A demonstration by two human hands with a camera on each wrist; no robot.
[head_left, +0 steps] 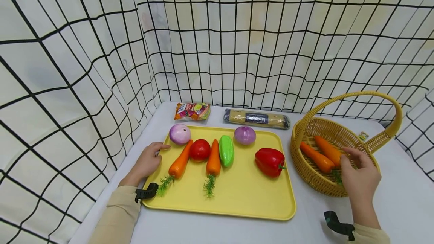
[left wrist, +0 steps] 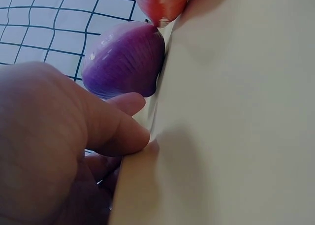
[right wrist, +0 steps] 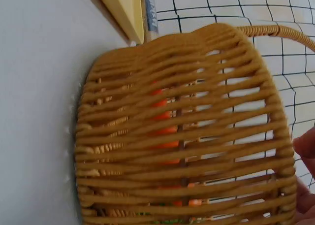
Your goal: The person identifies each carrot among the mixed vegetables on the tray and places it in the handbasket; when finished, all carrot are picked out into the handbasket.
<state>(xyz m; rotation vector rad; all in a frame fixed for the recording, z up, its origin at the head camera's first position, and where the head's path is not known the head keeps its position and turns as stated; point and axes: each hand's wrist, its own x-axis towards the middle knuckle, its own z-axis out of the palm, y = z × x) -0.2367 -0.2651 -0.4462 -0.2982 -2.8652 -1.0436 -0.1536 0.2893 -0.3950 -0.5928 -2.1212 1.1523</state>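
A person works over a yellow tray (head_left: pixel 244 197). To the tray's right stands a wicker basket (head_left: pixel 298 163) holding an orange carrot (head_left: pixel 317 157) and, farther from the tray, a second orange carrot (head_left: pixel 327 150). The right hand (head_left: pixel 361 176) leans over the basket's side away from the tray, bent fingers at the second carrot's thick end; whether they pinch it, I cannot tell. The left hand (head_left: pixel 146 163) touches the tray's left rim; whether it grips there is also unclear. On the tray are a purple onion (head_left: pixel 179 134) at the far left corner, two carrots (head_left: pixel 213 159), a red tomato (head_left: pixel 200 150), a green cucumber-like vegetable (head_left: pixel 226 151), another purple onion (head_left: pixel 245 135) and a red pepper (head_left: pixel 269 162). Beyond the tray's far edge lie a colourful packet (head_left: pixel 192 111) and a pasta pack (head_left: pixel 256 118). The basket carrots look like glossy imitations, so probably light, stiff, slightly slippery and hardly fragile. The thick orange shoulder seems the surest hold; the feathery green top (head_left: pixel 337 176) would likely bend
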